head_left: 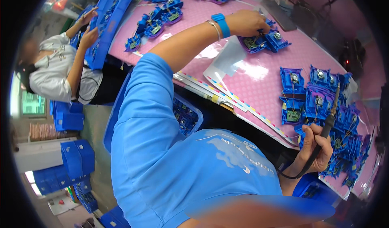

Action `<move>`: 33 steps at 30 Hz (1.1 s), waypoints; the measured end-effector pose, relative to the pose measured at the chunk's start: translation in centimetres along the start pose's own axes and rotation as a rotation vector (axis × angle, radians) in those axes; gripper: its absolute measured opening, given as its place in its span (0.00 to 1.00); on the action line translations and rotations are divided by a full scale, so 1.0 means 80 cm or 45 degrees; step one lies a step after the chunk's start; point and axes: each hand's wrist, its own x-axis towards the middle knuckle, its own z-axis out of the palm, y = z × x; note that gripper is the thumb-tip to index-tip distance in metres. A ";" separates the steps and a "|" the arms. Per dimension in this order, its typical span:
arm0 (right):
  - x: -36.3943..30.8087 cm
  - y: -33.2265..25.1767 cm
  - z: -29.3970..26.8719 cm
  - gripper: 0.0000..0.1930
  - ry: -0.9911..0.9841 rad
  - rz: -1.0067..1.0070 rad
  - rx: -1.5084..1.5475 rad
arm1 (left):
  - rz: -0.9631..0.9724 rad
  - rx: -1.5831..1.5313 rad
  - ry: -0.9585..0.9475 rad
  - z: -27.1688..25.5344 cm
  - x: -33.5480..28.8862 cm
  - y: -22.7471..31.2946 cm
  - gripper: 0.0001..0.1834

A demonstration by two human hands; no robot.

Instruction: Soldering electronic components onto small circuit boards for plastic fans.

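Observation:
My left hand (251, 22), with a blue watch (221, 24) on its wrist, reaches across the pink table to a small group of parts. Its fingers are closed on a blue plastic housing (265, 39) that carries a green circuit board and thin wires. At the right side, my right hand (314, 149) is wrapped round the dark handle of a soldering iron (327, 126), its metal tip pointing up and away. Beneath and beside the iron lie several blue and purple housings (291, 82) with round silver parts, wires and boards.
More housings (156, 21) lie along the table's far left. A person in a white shirt (60, 72) handles a long blue tray (107, 29) at left. Clear sheets (231, 58) lie on the pink table (198, 62). A blue crate (198, 116) of housings stands below its edge.

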 end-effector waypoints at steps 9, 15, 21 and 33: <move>0.000 -0.007 -0.003 0.15 -0.114 -0.034 -0.035 | -0.013 -0.189 0.017 -0.018 -0.039 -0.007 0.05; 0.000 -0.009 0.010 0.15 -0.161 -0.075 -0.055 | -0.108 -0.273 0.235 -0.047 -0.123 -0.017 0.08; 0.006 -0.017 0.022 0.15 -0.228 -0.104 -0.055 | -0.483 -0.252 0.506 -0.131 -0.276 0.054 0.09; 0.027 -0.008 0.080 0.12 -0.264 -0.253 -0.119 | -2.340 -0.037 0.152 0.046 -0.675 0.239 0.08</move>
